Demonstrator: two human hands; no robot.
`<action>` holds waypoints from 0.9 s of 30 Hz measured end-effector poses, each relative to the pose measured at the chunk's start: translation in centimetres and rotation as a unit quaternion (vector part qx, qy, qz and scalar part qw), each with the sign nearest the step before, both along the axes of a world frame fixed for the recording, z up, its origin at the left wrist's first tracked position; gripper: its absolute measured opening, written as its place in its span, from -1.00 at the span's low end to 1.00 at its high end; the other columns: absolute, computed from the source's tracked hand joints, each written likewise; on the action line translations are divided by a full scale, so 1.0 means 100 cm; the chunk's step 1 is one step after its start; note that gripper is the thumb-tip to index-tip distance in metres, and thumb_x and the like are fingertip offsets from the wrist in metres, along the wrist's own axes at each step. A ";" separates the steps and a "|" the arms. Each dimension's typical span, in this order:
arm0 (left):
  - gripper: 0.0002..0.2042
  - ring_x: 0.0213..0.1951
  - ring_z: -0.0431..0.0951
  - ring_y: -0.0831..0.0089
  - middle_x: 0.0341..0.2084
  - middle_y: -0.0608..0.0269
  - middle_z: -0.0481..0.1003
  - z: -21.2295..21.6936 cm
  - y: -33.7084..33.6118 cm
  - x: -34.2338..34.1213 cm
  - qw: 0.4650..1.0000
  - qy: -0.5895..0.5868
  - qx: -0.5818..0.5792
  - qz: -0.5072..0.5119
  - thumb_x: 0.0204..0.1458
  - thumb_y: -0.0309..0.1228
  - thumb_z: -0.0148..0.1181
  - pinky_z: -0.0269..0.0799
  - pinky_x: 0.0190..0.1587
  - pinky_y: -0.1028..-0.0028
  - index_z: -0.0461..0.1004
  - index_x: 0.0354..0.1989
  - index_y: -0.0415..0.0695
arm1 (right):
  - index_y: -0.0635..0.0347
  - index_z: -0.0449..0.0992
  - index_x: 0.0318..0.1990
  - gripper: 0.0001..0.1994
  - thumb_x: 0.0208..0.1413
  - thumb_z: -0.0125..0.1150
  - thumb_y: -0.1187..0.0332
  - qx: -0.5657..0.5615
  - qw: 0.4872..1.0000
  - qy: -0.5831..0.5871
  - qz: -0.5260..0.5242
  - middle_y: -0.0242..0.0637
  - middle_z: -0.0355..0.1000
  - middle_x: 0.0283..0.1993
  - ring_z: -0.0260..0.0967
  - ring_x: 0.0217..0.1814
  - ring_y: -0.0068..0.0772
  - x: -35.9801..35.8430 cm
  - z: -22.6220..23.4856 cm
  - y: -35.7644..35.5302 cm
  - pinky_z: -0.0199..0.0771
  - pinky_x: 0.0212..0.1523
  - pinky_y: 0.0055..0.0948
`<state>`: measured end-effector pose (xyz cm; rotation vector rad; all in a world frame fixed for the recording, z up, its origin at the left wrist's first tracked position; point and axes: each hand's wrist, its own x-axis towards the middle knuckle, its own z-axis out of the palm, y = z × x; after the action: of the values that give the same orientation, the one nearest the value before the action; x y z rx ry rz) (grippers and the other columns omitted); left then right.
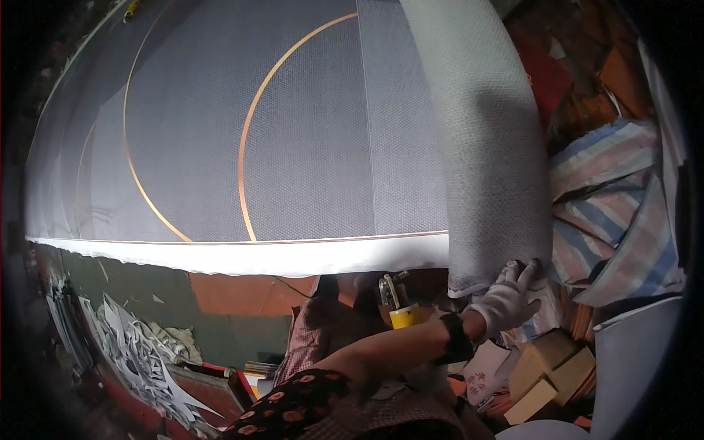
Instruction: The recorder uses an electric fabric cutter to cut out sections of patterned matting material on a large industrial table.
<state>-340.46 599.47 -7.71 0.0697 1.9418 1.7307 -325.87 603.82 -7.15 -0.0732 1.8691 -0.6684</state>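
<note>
My left hand (510,299), in a whitish work glove with dark-stained fingertips, rests with fingers apart on the near end of a thick roll (491,154). The roll has a pale grey, mesh-textured outer face and runs away from me along the right end of the work surface. Left of it, a dark grey sheet (308,147) with thin gold curved lines lies spread out flat. A white strip (293,254) hangs along the sheet's near edge. My left forearm reaches across from the lower left, with a black band at the wrist. My right hand is out of sight.
A yellow container (405,316) with tools in it stands below the near edge. White scraps (139,352) are heaped at lower left. Striped plastic sheeting (616,205) lies right of the roll, cardboard pieces (554,374) below it. A small yellow object (131,10) lies far left.
</note>
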 end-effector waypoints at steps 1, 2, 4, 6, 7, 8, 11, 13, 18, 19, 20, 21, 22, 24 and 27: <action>-0.17 0.35 0.03 -0.29 0.32 -0.39 -0.01 0.004 -0.006 -0.001 1.000 -0.014 -0.009 -0.021 0.13 -0.05 0.11 0.05 0.36 0.04 -0.19 0.46 -0.09 | 0.30 0.16 0.29 -0.26 -0.03 0.37 0.25 0.001 1.000 0.003 -0.005 0.03 0.43 0.09 0.45 0.12 -0.08 0.000 0.002 -0.001 0.45 0.12 -0.20; -0.17 0.35 0.03 -0.29 0.32 -0.39 -0.01 0.003 -0.009 0.000 1.000 -0.018 -0.007 -0.019 0.13 -0.05 0.11 0.05 0.36 0.04 -0.19 0.46 -0.09 | 0.30 0.16 0.29 -0.26 -0.03 0.37 0.25 0.001 1.000 0.006 -0.012 0.03 0.43 0.09 0.45 0.12 -0.08 0.000 0.003 -0.003 0.45 0.11 -0.20; -0.21 0.36 0.03 -0.26 0.33 -0.38 -0.02 0.002 -0.017 0.002 0.998 0.020 0.038 -0.041 0.14 -0.08 0.09 0.06 0.36 0.05 -0.16 0.45 -0.11 | 0.30 0.16 0.29 -0.25 -0.03 0.37 0.26 -0.003 1.000 0.013 -0.026 0.03 0.42 0.10 0.45 0.12 -0.07 0.001 0.002 -0.007 0.45 0.11 -0.20; -0.22 0.35 0.03 -0.26 0.33 -0.38 -0.02 -0.001 -0.021 0.003 0.998 0.026 0.046 -0.044 0.14 -0.09 0.08 0.07 0.36 0.06 -0.13 0.44 -0.12 | 0.30 0.15 0.29 -0.25 -0.03 0.37 0.27 0.000 0.999 0.022 -0.037 0.04 0.42 0.10 0.44 0.12 -0.07 0.001 0.005 -0.013 0.45 0.11 -0.20; -0.24 0.35 0.04 -0.26 0.33 -0.38 -0.02 -0.002 -0.023 0.003 0.997 0.036 0.051 -0.050 0.15 -0.10 0.07 0.08 0.36 0.06 -0.10 0.43 -0.13 | 0.30 0.15 0.29 -0.25 -0.03 0.37 0.27 -0.001 0.999 0.028 -0.042 0.04 0.42 0.10 0.44 0.12 -0.07 0.000 0.005 -0.017 0.45 0.11 -0.20; -0.24 0.35 0.04 -0.26 0.33 -0.38 -0.02 -0.001 -0.027 0.004 0.997 0.034 0.055 -0.049 0.15 -0.10 0.07 0.08 0.36 0.06 -0.10 0.43 -0.13 | 0.30 0.15 0.29 -0.25 -0.03 0.37 0.28 -0.003 0.998 0.035 -0.047 0.04 0.42 0.10 0.44 0.13 -0.07 -0.001 0.003 -0.021 0.45 0.11 -0.20; -0.28 0.33 0.09 -0.26 0.33 -0.39 -0.01 0.003 -0.039 0.006 0.995 0.045 0.063 -0.063 0.16 -0.10 0.05 0.12 0.34 0.08 -0.05 0.42 -0.17 | 0.30 0.15 0.30 -0.25 -0.03 0.37 0.29 -0.006 0.997 0.051 -0.062 0.04 0.42 0.10 0.44 0.13 -0.07 0.001 0.000 -0.031 0.45 0.11 -0.20; -0.30 0.33 0.09 -0.25 0.32 -0.41 0.00 0.010 -0.047 0.008 0.992 0.074 0.065 -0.082 0.17 -0.12 0.04 0.14 0.32 0.07 -0.03 0.40 -0.21 | 0.30 0.15 0.30 -0.25 -0.04 0.37 0.29 -0.004 0.995 0.068 -0.074 0.05 0.41 0.10 0.44 0.13 -0.07 0.004 0.005 -0.035 0.45 0.11 -0.20; -0.38 0.29 0.17 -0.20 0.25 -0.29 0.13 0.012 -0.052 0.024 0.988 0.095 0.114 -0.040 0.18 -0.16 0.04 0.18 0.29 0.06 0.09 0.33 -0.24 | 0.29 0.14 0.30 -0.25 -0.04 0.37 0.31 -0.010 0.988 0.113 -0.101 0.05 0.41 0.10 0.44 0.13 -0.07 0.009 0.004 -0.046 0.46 0.10 -0.20; -0.41 0.27 0.21 -0.15 0.22 -0.23 0.18 0.015 -0.055 0.029 0.987 0.105 0.116 -0.031 0.17 -0.18 0.05 0.21 0.27 0.07 0.14 0.30 -0.24 | 0.29 0.14 0.30 -0.25 -0.04 0.37 0.31 -0.008 0.986 0.124 -0.108 0.05 0.41 0.10 0.44 0.14 -0.07 0.009 0.003 -0.047 0.46 0.10 -0.20; -0.41 0.27 0.21 -0.15 0.22 -0.23 0.18 0.018 -0.063 0.033 0.987 0.104 0.118 -0.031 0.17 -0.18 0.05 0.21 0.27 0.07 0.14 0.30 -0.24 | 0.29 0.14 0.30 -0.25 -0.04 0.37 0.32 -0.012 0.985 0.134 -0.112 0.05 0.41 0.10 0.44 0.14 -0.06 0.012 0.002 -0.049 0.46 0.10 -0.20; -0.47 0.13 0.35 -0.09 0.12 -0.17 0.32 0.024 -0.075 0.034 0.966 0.182 0.184 -0.027 0.13 -0.19 0.08 0.32 0.14 0.12 0.24 0.21 -0.24 | 0.29 0.14 0.30 -0.25 -0.04 0.37 0.32 -0.016 0.983 0.143 -0.117 0.05 0.41 0.10 0.44 0.14 -0.06 0.013 0.002 -0.051 0.46 0.10 -0.20; -0.52 0.00 0.50 -0.03 0.01 -0.11 0.45 0.029 -0.087 0.037 0.934 0.256 0.248 -0.022 0.09 -0.21 0.11 0.43 0.01 0.16 0.35 0.13 -0.23 | 0.29 0.14 0.30 -0.25 -0.04 0.37 0.32 -0.021 0.980 0.153 -0.123 0.06 0.41 0.10 0.44 0.14 -0.06 0.014 0.001 -0.053 0.46 0.10 -0.20; -0.67 -0.10 0.55 0.09 -0.14 0.03 0.54 0.062 -0.134 0.030 0.911 0.168 0.286 -0.244 0.09 -0.30 0.11 0.46 -0.08 0.21 0.45 -0.02 -0.22 | 0.29 0.14 0.30 -0.25 -0.04 0.37 0.33 -0.033 0.975 0.175 -0.132 0.06 0.40 0.10 0.43 0.14 -0.06 0.016 -0.002 -0.055 0.46 0.10 -0.20; -0.71 -0.02 0.54 0.21 -0.14 0.03 0.52 0.005 -0.161 0.083 0.822 0.394 0.403 0.086 0.19 -0.38 0.14 0.53 -0.02 0.29 0.42 0.06 -0.17 | 0.29 0.13 0.31 -0.25 -0.04 0.37 0.34 -0.087 0.962 0.231 -0.120 0.06 0.40 0.10 0.43 0.14 -0.06 0.021 -0.016 -0.061 0.46 0.10 -0.21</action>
<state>-332.14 583.38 -7.18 1.0942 1.5088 2.8461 -323.74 597.72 -8.71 -0.1267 2.2848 -1.0537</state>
